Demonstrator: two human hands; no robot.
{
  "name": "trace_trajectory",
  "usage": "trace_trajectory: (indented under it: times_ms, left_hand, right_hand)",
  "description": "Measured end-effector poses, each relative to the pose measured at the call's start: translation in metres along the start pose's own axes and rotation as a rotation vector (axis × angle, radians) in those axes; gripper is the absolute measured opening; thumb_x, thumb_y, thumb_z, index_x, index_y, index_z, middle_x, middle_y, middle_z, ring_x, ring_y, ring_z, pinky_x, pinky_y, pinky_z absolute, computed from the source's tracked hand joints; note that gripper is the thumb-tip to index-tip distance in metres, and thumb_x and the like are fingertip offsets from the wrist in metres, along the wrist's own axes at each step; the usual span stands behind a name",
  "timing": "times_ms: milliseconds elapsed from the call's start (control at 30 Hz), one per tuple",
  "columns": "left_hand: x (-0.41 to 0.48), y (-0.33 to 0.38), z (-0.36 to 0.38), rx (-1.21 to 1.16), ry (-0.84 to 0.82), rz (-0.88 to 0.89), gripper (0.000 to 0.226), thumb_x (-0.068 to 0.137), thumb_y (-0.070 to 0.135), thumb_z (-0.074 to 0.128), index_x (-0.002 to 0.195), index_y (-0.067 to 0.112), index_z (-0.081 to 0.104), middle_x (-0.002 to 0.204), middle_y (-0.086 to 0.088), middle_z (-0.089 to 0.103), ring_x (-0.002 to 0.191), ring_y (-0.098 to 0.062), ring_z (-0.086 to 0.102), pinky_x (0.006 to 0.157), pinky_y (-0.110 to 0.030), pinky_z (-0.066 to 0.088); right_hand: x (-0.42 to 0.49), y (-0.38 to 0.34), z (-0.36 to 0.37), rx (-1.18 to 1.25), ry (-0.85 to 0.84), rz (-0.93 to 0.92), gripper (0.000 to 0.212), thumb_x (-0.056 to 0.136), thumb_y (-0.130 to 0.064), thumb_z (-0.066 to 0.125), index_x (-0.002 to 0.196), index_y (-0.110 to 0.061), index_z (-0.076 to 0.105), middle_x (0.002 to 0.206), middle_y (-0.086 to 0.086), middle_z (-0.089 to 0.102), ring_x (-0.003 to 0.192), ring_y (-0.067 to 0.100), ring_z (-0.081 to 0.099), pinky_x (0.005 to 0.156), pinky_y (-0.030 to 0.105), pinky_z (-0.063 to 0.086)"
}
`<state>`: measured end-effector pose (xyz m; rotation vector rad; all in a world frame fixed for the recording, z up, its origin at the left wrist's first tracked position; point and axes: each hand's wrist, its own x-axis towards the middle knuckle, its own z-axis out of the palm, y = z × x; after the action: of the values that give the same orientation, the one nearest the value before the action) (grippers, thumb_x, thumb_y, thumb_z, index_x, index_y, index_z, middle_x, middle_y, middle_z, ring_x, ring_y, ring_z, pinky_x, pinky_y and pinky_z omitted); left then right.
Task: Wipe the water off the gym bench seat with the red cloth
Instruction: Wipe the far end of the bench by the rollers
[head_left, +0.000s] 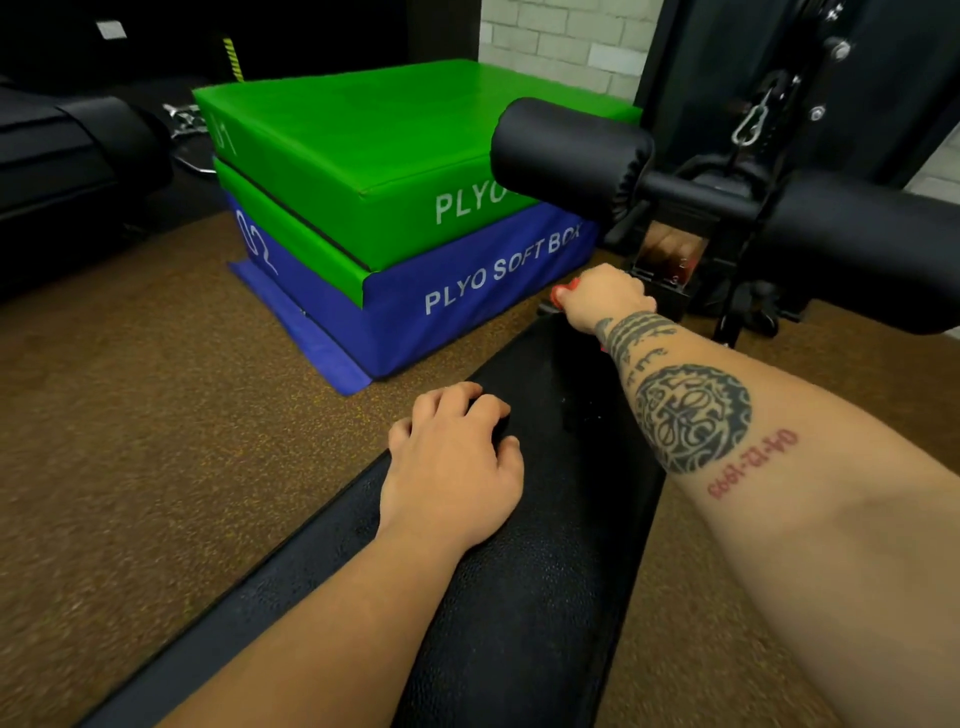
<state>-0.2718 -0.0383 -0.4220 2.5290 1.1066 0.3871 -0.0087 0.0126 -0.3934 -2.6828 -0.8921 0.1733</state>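
The red cloth (563, 292) is at the far end of the gym bench seat (545, 571), bunched inside the right hand (605, 296). Only small parts of it show: a red fold past the knuckles on the left and a sliver below the wrist. The right grip is closed tight around the cloth, fist knuckles-up, at the narrow far tip of the seat. I cannot tell how much of the cloth touches the padding. The right forearm (691, 415) carries dark band and disc tattoos and a red date, and it crosses above the seat's right edge.

The left hand (457, 462) lies palm down on the left edge of the seat, nearer to me. Its grip holds nothing; the fingers are loosely bent on the black textured padding and the thumb sits at the edge. A few pale specks show on the padding between the two hands; they are too small for me to identify.

Beyond the right hand, two black roller pads (566, 150) stand on a crossbar of the machine frame. A carabiner (748, 122) hangs higher on that frame. To the left, a green plyo box (363, 135) sits on a blue plyo soft box (415, 296), both on the brown speckled floor (156, 415).
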Motion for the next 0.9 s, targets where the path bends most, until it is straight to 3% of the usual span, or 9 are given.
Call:
trace_trajectory:
  times_ms: [133, 233, 367, 467, 567, 767, 833, 900]
  left_hand:
    - [0.000, 0.001, 0.001, -0.005, 0.010, -0.001, 0.039, 0.093, 0.048, 0.045, 0.130, 0.038, 0.053, 0.145, 0.013, 0.041, 0.136, -0.016, 0.029, 0.108, -0.046, 0.029]
    - [0.000, 0.000, 0.001, -0.069, 0.045, -0.023, 0.036, 0.089, 0.040, 0.050, 0.124, 0.033, 0.052, 0.144, 0.011, 0.040, 0.134, -0.018, 0.032, 0.108, -0.045, 0.030]
    - [-0.005, -0.001, -0.003, -0.283, 0.246, -0.100, 0.032, 0.080, 0.018, 0.056, 0.111, 0.024, 0.049, 0.141, 0.005, 0.039, 0.133, -0.020, 0.030, 0.109, -0.048, 0.034]
    - [-0.006, 0.001, -0.003, -0.296, 0.266, -0.128, 0.044, 0.083, 0.016, 0.054, 0.126, 0.020, 0.046, 0.152, 0.003, 0.031, 0.141, -0.020, 0.023, 0.114, -0.049, 0.028]
    - [-0.005, 0.000, -0.002, -0.274, 0.223, -0.127, 0.060, 0.088, 0.019, 0.050, 0.145, 0.020, 0.034, 0.158, 0.005, 0.024, 0.145, -0.017, 0.018, 0.118, -0.048, 0.023]
    - [-0.004, 0.002, -0.003, -0.247, 0.167, -0.106, 0.063, 0.092, 0.026, 0.046, 0.151, 0.023, 0.027, 0.159, 0.006, 0.025, 0.147, -0.015, 0.017, 0.121, -0.049, 0.019]
    - [-0.003, 0.001, -0.002, -0.219, 0.154, -0.100, 0.061, 0.092, 0.028, 0.045, 0.150, 0.023, 0.029, 0.157, 0.005, 0.030, 0.146, -0.016, 0.021, 0.120, -0.050, 0.021]
    - [-0.002, 0.000, -0.001, -0.181, 0.128, -0.090, 0.056, 0.092, 0.029, 0.045, 0.147, 0.024, 0.035, 0.153, 0.005, 0.036, 0.143, -0.017, 0.027, 0.119, -0.051, 0.024]
  right_hand:
    - [-0.028, -0.025, -0.002, -0.100, -0.182, -0.442, 0.031, 0.084, -0.058, 0.064, 0.092, -0.029, 0.071, 0.106, 0.006, 0.065, 0.114, 0.034, 0.059, 0.095, 0.040, 0.046]
    - [-0.060, -0.041, 0.007, -0.216, -0.258, -0.605, 0.026, 0.086, -0.052, 0.065, 0.097, -0.030, 0.071, 0.108, 0.006, 0.063, 0.112, 0.032, 0.057, 0.096, 0.043, 0.046]
    - [-0.083, -0.055, 0.009, -0.194, -0.434, -0.859, 0.013, 0.090, -0.034, 0.067, 0.085, -0.022, 0.067, 0.100, 0.004, 0.061, 0.096, 0.024, 0.059, 0.084, 0.034, 0.046]
    - [-0.078, -0.053, 0.002, -0.201, -0.472, -0.938, 0.016, 0.089, -0.027, 0.071, 0.103, -0.023, 0.074, 0.104, -0.001, 0.061, 0.098, 0.017, 0.057, 0.091, 0.031, 0.044]
    - [-0.039, -0.035, -0.006, -0.318, -0.332, -0.868, 0.022, 0.087, -0.030, 0.072, 0.109, -0.028, 0.076, 0.110, 0.000, 0.061, 0.106, 0.023, 0.056, 0.101, 0.034, 0.044]
    - [0.007, 0.043, -0.035, -0.324, 0.066, -0.605, 0.026, 0.082, -0.021, 0.071, 0.105, -0.029, 0.076, 0.113, 0.006, 0.059, 0.101, 0.038, 0.054, 0.095, 0.039, 0.046]
    - [0.003, 0.055, -0.039, -0.277, 0.101, -0.558, 0.028, 0.087, -0.020, 0.069, 0.114, -0.026, 0.073, 0.118, 0.008, 0.061, 0.106, 0.038, 0.055, 0.099, 0.038, 0.043]
    - [-0.007, 0.061, -0.034, -0.239, 0.022, -0.539, 0.032, 0.090, -0.024, 0.067, 0.122, -0.026, 0.069, 0.120, 0.011, 0.064, 0.111, 0.036, 0.058, 0.103, 0.040, 0.045]
